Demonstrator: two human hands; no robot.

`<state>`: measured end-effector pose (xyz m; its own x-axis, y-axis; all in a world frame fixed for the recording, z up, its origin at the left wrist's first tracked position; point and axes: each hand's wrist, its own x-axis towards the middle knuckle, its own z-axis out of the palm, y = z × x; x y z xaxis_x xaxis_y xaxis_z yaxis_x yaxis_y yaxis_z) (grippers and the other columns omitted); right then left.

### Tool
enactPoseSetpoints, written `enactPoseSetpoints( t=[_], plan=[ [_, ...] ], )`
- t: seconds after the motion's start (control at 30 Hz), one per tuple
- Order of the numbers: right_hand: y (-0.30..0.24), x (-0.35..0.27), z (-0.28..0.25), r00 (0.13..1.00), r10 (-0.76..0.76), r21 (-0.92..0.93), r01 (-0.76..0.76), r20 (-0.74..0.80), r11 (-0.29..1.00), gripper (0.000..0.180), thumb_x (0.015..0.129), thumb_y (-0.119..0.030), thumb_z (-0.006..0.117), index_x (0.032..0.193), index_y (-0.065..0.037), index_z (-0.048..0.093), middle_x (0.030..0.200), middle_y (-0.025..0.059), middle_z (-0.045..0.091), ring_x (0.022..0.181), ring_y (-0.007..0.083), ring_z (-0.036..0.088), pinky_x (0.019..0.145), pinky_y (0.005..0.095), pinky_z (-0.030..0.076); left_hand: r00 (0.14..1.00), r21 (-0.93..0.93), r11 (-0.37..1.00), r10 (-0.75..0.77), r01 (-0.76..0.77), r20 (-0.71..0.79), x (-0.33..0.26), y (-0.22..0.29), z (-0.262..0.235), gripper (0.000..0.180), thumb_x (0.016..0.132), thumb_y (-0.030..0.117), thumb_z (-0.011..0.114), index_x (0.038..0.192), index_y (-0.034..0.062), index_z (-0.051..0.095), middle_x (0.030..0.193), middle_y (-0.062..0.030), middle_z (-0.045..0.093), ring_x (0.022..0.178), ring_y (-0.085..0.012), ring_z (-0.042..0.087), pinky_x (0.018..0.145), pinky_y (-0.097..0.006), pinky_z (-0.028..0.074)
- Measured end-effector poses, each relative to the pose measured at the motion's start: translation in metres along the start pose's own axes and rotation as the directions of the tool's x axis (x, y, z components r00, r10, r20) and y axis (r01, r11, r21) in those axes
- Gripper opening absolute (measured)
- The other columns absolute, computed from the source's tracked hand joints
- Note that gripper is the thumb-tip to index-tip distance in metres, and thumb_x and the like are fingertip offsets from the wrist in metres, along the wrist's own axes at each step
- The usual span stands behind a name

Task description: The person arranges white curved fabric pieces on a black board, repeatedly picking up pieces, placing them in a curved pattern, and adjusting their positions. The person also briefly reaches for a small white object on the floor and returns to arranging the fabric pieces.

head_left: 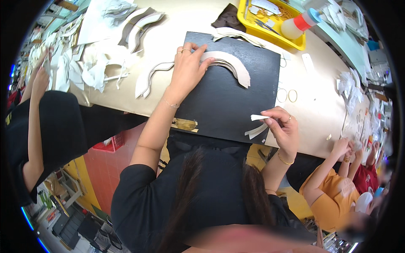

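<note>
My left hand [190,67] lies with its fingers spread at the left end of a stack of curved pale pieces [230,63], on a black board [236,107]. From under that hand, more curved off-white pieces [147,78] reach out to the left, over the board's edge. Near the board's lower right corner, my right hand [283,126] pinches a short white strip [258,117] between thumb and fingers. Just below it, another pale strip [256,132] hangs or lies by the same hand; I cannot tell whether it is held.
Beyond the board stands a yellow tray [276,36] with a red-and-blue-topped bottle [300,23]. Rubber bands [292,95] lie right of the board. White scraps [95,71] and more curved pieces [137,29] are at left. Other people work on both sides.
</note>
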<state>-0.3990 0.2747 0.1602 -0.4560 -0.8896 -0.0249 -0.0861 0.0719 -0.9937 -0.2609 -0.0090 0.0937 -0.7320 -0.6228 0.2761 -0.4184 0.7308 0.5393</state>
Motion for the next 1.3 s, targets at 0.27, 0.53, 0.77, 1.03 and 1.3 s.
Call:
enactPoseSetpoints(
  t=[0.27, 0.53, 0.77, 1.03, 1.3],
  plan=[
    [0.008, -0.021, -0.007, 0.972, 0.083, 0.065, -0.07, -0.222, 0.995, 0.019, 0.097, -0.005, 0.064, 0.114, 0.001, 0.071, 0.088, 0.0042, 0.067, 0.073, 0.0066, 0.056, 0.062, 0.0206, 0.041, 0.996, 0.06, 0.994, 0.086, -0.088, 0.034, 0.007, 0.031, -0.019, 0.019, 0.085, 0.016, 0.076, 0.102, 0.0057, 0.076, 0.095, -0.0069, 0.066, 0.089, -0.0251, 0.062, 0.082, -0.04, 0.048],
    [0.004, -0.022, -0.028, 0.883, 0.005, 0.116, 0.056, -0.469, 0.992, 0.029, 0.095, -0.009, 0.07, 0.121, 0.001, 0.064, 0.093, 0.0079, 0.071, 0.064, 0.001, 0.051, 0.054, 0.0155, 0.033, 0.969, -0.644, 0.765, 0.151, 0.01, 0.194, -0.054, 0.092, -0.074, 0.019, 0.088, 0.006, 0.071, 0.107, 0.0036, 0.074, 0.082, -0.0072, 0.064, 0.072, -0.0222, 0.059, 0.07, -0.032, 0.045],
    [-0.015, -0.026, -0.022, 0.931, 0.093, 0.09, -0.065, -0.352, 0.994, 0.013, 0.093, -0.005, 0.072, 0.102, 0.003, 0.069, 0.09, 0.0076, 0.072, 0.079, 0.0121, 0.068, 0.071, 0.0232, 0.052, 0.963, -0.094, 0.995, 0.046, -0.021, 0.266, -0.083, 0.054, -0.022, 0.034, 0.087, 0.013, 0.072, 0.121, 0.0114, 0.071, 0.117, -0.0118, 0.059, 0.103, -0.0296, 0.051, 0.091, -0.039, 0.04],
    [-0.008, 0.011, 0.031, 0.952, 0.255, -0.358, -0.182, 0.169, 0.916, 0.018, 0.089, -0.018, 0.074, 0.099, -0.004, 0.073, 0.075, 0.0083, 0.068, 0.064, 0.0091, 0.063, 0.059, 0.0245, 0.047, 0.891, -0.359, 0.929, 0.235, -0.089, 0.387, -0.086, 0.071, -0.043, 0.031, 0.081, 0.035, 0.081, 0.102, 0.0122, 0.075, 0.142, -0.0117, 0.048, 0.122, -0.0342, 0.04, 0.101, -0.045, 0.038],
    [0.021, -0.003, 0.019, 0.841, 0.539, -0.048, -0.537, 0.047, 0.842, 0.021, 0.096, -0.019, 0.071, 0.101, 0.001, 0.069, 0.08, 0.0011, 0.07, 0.074, 0.0052, 0.063, 0.069, 0.0204, 0.048, 0.951, -0.372, 0.906, -0.09, 0.201, 0.295, -0.088, 0.056, -0.038, 0.011, 0.083, 0.021, 0.078, 0.084, 0.0102, 0.075, 0.119, -0.0052, 0.059, 0.103, -0.0243, 0.048, 0.094, -0.039, 0.034]
  ],
)
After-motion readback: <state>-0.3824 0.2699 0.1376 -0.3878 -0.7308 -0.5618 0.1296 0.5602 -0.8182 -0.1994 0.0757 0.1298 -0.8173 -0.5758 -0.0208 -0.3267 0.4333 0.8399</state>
